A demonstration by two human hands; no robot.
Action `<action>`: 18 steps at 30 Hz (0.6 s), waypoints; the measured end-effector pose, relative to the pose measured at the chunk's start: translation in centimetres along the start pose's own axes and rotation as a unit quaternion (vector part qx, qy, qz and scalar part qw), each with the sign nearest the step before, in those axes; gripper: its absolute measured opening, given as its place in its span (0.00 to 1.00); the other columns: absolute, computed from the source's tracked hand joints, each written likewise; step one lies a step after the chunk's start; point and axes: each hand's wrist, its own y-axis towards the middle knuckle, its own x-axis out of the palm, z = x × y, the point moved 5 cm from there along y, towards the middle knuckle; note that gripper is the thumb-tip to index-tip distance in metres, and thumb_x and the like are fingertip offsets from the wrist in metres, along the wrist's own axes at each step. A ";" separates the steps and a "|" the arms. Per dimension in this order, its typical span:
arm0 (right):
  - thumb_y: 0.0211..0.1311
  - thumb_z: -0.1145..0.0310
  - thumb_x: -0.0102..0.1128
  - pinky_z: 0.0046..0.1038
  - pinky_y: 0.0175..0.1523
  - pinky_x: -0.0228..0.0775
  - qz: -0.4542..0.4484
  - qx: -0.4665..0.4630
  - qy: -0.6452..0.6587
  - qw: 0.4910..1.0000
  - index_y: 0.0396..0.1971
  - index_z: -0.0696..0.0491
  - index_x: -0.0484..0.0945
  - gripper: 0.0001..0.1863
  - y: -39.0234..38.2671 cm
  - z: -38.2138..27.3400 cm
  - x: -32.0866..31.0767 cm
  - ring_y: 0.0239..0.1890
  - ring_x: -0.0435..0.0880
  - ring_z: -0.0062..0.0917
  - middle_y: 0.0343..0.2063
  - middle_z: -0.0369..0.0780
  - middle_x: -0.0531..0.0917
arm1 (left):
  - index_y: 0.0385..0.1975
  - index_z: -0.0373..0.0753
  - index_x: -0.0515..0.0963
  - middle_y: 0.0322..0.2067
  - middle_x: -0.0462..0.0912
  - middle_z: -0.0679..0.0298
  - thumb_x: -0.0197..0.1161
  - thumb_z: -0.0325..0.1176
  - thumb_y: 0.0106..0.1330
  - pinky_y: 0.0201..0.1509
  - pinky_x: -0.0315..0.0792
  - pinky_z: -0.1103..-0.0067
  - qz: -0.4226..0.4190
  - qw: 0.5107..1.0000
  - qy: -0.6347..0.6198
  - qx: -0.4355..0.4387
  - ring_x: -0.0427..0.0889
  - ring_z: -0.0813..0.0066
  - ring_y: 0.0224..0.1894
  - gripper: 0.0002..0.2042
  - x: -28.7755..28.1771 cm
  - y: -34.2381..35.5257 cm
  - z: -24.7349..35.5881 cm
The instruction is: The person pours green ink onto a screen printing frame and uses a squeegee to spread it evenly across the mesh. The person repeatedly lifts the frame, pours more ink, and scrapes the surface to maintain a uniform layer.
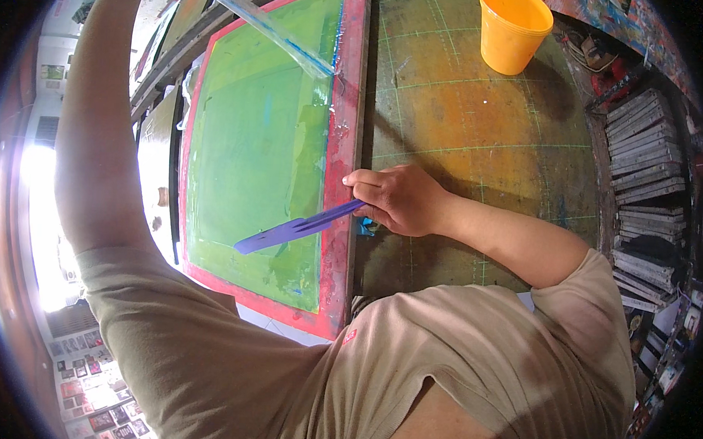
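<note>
My right hand (405, 200) is closed round the handle of a purple plastic spatula (285, 231). Its flat blade points left, over the lower part of a screen-printing frame (345, 149). Green mesh (253, 154) fills the frame, bordered by red tape or coating, with small blue smears along the right side. I cannot tell whether the blade touches the mesh. My left arm (99, 133) stretches up the left side, and its hand lies outside the picture. A long clear strip with blue stains (269, 32) slants across the frame's far end.
Right of the frame lies a stained, brownish work board (425, 117) marked with green grid lines. A yellow bucket (517, 32) stands at its far end. Stacked grey-edged slabs or frames (644, 152) line a rack at the right. Printed sheets (101, 396) hang at lower left.
</note>
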 end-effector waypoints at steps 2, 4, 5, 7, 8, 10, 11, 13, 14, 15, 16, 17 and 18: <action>0.57 0.69 0.60 0.35 0.41 0.77 0.004 -0.001 -0.005 1.000 0.43 0.57 0.71 0.16 0.0 0.0 -0.1 0.42 0.83 0.36 0.48 0.41 0.78 | 0.17 0.37 0.76 0.12 0.74 0.59 0.48 0.28 0.58 0.16 0.70 0.72 0.001 1.000 0.001 -0.001 0.77 0.68 0.14 0.11 -0.1 0.1 0.0; 0.57 0.69 0.60 0.34 0.41 0.77 -0.006 0.007 -0.004 1.000 0.43 0.57 0.71 0.15 0.0 0.0 -0.1 0.42 0.83 0.36 0.48 0.41 0.78 | 0.17 0.38 0.76 0.12 0.74 0.59 0.48 0.28 0.58 0.17 0.70 0.72 0.001 1.000 0.001 -0.001 0.77 0.68 0.14 0.11 -0.1 0.0 0.1; 0.57 0.69 0.60 0.34 0.41 0.77 -0.010 0.012 -0.003 1.000 0.43 0.57 0.71 0.15 0.0 0.0 -0.1 0.42 0.83 0.36 0.48 0.41 0.78 | 0.17 0.38 0.76 0.13 0.74 0.59 0.48 0.28 0.58 0.17 0.69 0.72 0.001 1.000 0.000 -0.001 0.77 0.68 0.14 0.11 -0.2 0.1 0.1; 0.57 0.68 0.60 0.34 0.40 0.77 -0.002 0.008 -0.002 1.000 0.42 0.57 0.71 0.15 0.0 0.0 -0.1 0.41 0.83 0.36 0.48 0.41 0.78 | 0.17 0.38 0.76 0.13 0.74 0.59 0.48 0.28 0.58 0.17 0.69 0.72 0.001 1.000 -0.002 -0.001 0.77 0.68 0.14 0.11 -0.2 0.1 0.2; 0.57 0.68 0.60 0.34 0.40 0.77 0.002 0.006 -0.001 1.000 0.42 0.57 0.71 0.15 0.0 0.0 -0.1 0.41 0.83 0.36 0.48 0.41 0.78 | 0.17 0.38 0.76 0.13 0.74 0.59 0.48 0.28 0.58 0.17 0.69 0.72 0.000 1.000 0.000 -0.002 0.77 0.69 0.14 0.11 -0.2 0.1 0.2; 0.57 0.68 0.61 0.34 0.39 0.77 0.007 0.004 0.002 1.000 0.41 0.57 0.71 0.14 0.0 0.1 0.0 0.40 0.83 0.36 0.48 0.41 0.78 | 0.17 0.38 0.76 0.13 0.74 0.59 0.48 0.29 0.58 0.17 0.69 0.73 0.001 1.000 -0.001 -0.002 0.77 0.69 0.14 0.11 -0.2 0.2 0.3; 0.57 0.68 0.61 0.34 0.39 0.76 0.010 0.004 0.003 1.000 0.40 0.57 0.71 0.14 0.0 0.1 0.0 0.40 0.83 0.36 0.48 0.41 0.78 | 0.17 0.38 0.76 0.13 0.74 0.60 0.48 0.29 0.58 0.17 0.69 0.73 0.001 1.000 -0.002 -0.002 0.77 0.69 0.14 0.11 -0.2 0.2 0.3; 0.57 0.67 0.61 0.34 0.38 0.76 0.011 0.005 0.001 1.000 0.40 0.57 0.71 0.14 0.0 0.0 -0.1 0.39 0.83 0.36 0.48 0.41 0.78 | 0.17 0.38 0.76 0.13 0.74 0.60 0.48 0.29 0.58 0.17 0.69 0.73 0.000 1.000 -0.003 -0.001 0.77 0.69 0.14 0.11 -0.2 0.2 0.4; 0.57 0.67 0.61 0.34 0.38 0.76 0.012 0.006 -0.001 1.000 0.39 0.57 0.71 0.13 0.0 0.0 -0.1 0.38 0.83 0.36 0.47 0.41 0.78 | 0.18 0.38 0.76 0.13 0.74 0.60 0.48 0.29 0.58 0.17 0.69 0.73 0.000 1.000 -0.002 -0.003 0.77 0.69 0.14 0.11 -0.2 0.2 0.4; 0.57 0.67 0.61 0.34 0.38 0.76 0.011 0.007 0.001 1.000 0.39 0.57 0.71 0.13 0.0 0.0 -0.2 0.38 0.83 0.36 0.47 0.41 0.78 | 0.18 0.38 0.76 0.13 0.74 0.60 0.48 0.29 0.58 0.17 0.69 0.73 0.000 1.000 -0.002 -0.002 0.76 0.70 0.14 0.11 -0.2 0.3 0.5; 0.57 0.67 0.61 0.34 0.38 0.76 0.010 0.009 0.004 1.000 0.39 0.57 0.71 0.13 0.1 -0.1 -0.3 0.38 0.83 0.36 0.47 0.41 0.78 | 0.18 0.38 0.76 0.13 0.74 0.60 0.48 0.29 0.58 0.17 0.69 0.73 0.001 1.000 -0.003 -0.003 0.76 0.70 0.14 0.11 -0.3 0.3 0.5; 0.57 0.67 0.61 0.35 0.38 0.76 0.009 0.011 0.006 1.000 0.39 0.57 0.71 0.13 0.1 -0.1 -0.3 0.38 0.83 0.36 0.47 0.41 0.79 | 0.18 0.38 0.76 0.13 0.74 0.60 0.48 0.29 0.59 0.17 0.69 0.73 0.000 1.000 -0.003 -0.003 0.76 0.70 0.14 0.11 -0.3 0.3 0.5; 0.58 0.67 0.61 0.35 0.38 0.76 0.005 0.014 0.006 1.000 0.39 0.57 0.72 0.13 0.1 -0.1 -0.3 0.38 0.83 0.36 0.47 0.41 0.79 | 0.18 0.39 0.76 0.13 0.74 0.60 0.48 0.29 0.59 0.17 0.69 0.73 0.001 1.000 -0.004 -0.003 0.76 0.70 0.14 0.11 -0.3 0.3 0.5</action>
